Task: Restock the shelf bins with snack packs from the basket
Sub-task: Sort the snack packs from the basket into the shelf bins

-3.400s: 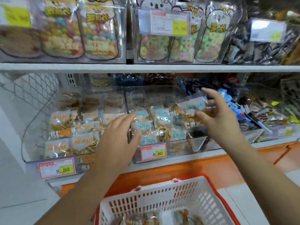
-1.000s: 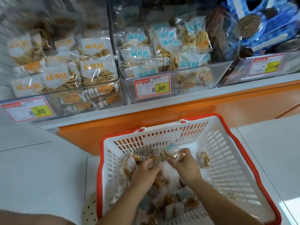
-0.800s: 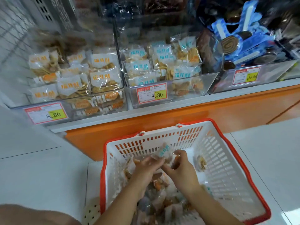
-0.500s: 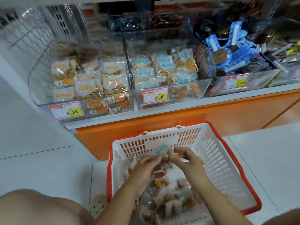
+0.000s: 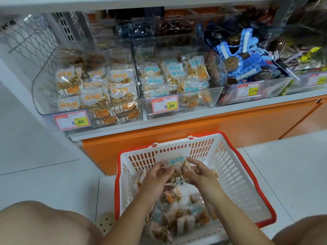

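Two bare forearms reach forward and downward side by side, the left hand (image 5: 155, 175) and right hand (image 5: 198, 172) raised close together, palms turned inward. Fingers of both hands curl in a pinching grip, thumbs on the near side, while bare knees frame the lower corners.

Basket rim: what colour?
Red rim on a white basket; head view.
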Demonstrator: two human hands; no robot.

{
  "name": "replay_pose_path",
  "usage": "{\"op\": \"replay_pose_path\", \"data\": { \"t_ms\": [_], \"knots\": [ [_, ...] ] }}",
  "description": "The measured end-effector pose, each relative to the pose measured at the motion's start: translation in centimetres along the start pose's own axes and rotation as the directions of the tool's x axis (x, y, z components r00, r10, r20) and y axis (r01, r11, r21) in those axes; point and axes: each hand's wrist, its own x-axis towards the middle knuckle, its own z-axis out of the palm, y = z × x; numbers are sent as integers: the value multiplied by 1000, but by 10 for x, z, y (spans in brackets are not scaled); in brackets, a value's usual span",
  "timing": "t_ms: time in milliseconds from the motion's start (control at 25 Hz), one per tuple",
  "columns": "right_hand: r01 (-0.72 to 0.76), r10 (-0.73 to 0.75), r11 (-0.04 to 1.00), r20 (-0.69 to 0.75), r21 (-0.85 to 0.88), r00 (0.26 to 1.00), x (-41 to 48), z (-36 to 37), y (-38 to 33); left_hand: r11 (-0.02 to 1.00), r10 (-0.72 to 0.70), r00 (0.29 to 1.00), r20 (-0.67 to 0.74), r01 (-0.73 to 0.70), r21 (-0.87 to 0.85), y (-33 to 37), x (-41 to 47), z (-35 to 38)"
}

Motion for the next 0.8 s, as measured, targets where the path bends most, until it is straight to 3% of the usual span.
{"op": "replay_pose_path", "data": {
  "t_ms": [160, 280, 360, 400, 480, 560, 680, 720, 800],
  "knots": [
    [28, -29, 999, 81, 18, 996, -5, -1, -26, 992, 77, 997, -14, -75, 101, 21, -5, 9],
    [135, -132, 990, 102, -27, 986, -6, -4, -81, 946, 258, 966, 11, -255, 199, 70, -10, 12],
    [281, -281, 956, 18, -88, 960, -6, -9, -135, 845, 457, 889, -21, -426, 324, 112, -14, 7],
    [362, -370, 921, -31, -148, 929, -6, -13, -166, 754, 580, 812, -64, -505, 421, 134, -16, 1],
    [504, -566, 793, -110, -341, 817, -2, -22, -223, 564, 768, 626, -132, -565, 602, 172, -13, -16],
    [554, -717, 613, -103, -563, 689, 13, -30, -266, 427, 834, 534, -135, -472, 771, 201, -4, -36],
    [459, -789, 330, 26, -825, 613, 48, -26, -300, 352, 783, 611, -111, -290, 890, 213, 13, -58],
    [401, -773, 236, 79, -885, 629, 61, -21, -306, 367, 749, 653, -111, -270, 890, 210, 18, -62],
    [269, -652, 64, 163, -961, 740, 85, -14, -310, 373, 704, 703, -98, -249, 894, 202, 26, -64]
  ]
}}
